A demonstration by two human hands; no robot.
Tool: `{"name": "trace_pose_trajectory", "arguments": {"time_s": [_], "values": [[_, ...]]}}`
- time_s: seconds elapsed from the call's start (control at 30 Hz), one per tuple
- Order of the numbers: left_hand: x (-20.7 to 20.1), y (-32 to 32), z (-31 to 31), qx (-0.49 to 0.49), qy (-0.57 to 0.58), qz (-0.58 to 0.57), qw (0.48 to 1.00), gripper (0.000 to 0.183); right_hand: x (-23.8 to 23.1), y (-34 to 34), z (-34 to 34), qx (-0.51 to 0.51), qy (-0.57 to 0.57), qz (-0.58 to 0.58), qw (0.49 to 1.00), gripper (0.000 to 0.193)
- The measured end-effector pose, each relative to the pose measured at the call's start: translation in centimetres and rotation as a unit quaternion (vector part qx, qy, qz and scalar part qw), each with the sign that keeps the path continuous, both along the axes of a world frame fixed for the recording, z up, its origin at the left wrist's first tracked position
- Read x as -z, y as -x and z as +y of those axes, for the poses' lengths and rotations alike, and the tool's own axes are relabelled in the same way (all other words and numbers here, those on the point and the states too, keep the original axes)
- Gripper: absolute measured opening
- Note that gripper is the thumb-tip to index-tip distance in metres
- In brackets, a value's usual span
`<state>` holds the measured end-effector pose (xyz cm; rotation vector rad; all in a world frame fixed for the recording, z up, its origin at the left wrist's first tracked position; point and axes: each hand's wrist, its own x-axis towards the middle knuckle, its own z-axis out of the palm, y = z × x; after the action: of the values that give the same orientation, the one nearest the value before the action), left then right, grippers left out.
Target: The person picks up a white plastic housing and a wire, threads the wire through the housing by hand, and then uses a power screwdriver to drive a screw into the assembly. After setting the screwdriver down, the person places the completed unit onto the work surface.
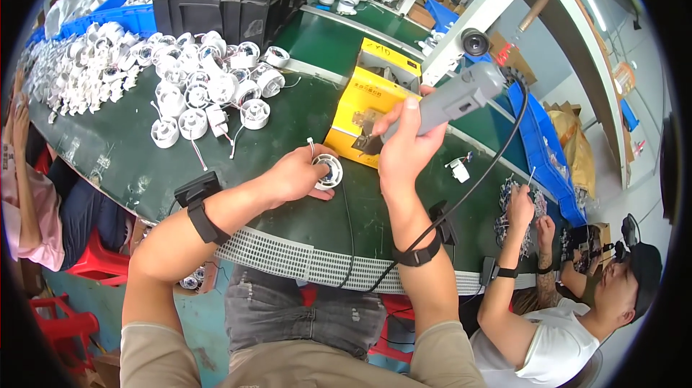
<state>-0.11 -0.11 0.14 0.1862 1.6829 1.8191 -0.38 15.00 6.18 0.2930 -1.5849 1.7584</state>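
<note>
My left hand [290, 175] is closed around a small round white plastic housing [329, 172], its open ring side facing up, just above the green bench. In my right hand [409, 144] is a grey electric screwdriver [461, 96], with a black cord [481, 185] running from its back end. The screwdriver is tilted, its front end down by the metal bracket on a yellow box-shaped screw feeder [351, 103]. The fingers hide the tip, so I cannot tell whether it touches the feeder. A short white wire with a plug [311, 143] shows beside my left hand.
Several white housings [194, 92] with wires are piled left of the feeder, beside a heap of small white parts [94, 74]. Behind stands a black bin [223, 17]. One white part [459, 168] lies to the right. Co-workers sit at both sides; a blue tray [540, 146] is at right.
</note>
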Motion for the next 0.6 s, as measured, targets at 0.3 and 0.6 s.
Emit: {"name": "trace_pose_trajectory", "arguments": {"time_s": [0.3, 0.6], "values": [[-0.2, 0.0, 0.1, 0.004, -0.003, 0.001, 1.0, 0.034, 2.1, -2.1, -2.5, -0.072, 0.032, 0.01, 0.997, 0.03], [-0.5, -0.2, 0.0, 0.012, 0.007, 0.009, 1.0, 0.038, 2.7, -2.1, -2.9, -0.087, 0.043, 0.0, 0.995, 0.03]]}}
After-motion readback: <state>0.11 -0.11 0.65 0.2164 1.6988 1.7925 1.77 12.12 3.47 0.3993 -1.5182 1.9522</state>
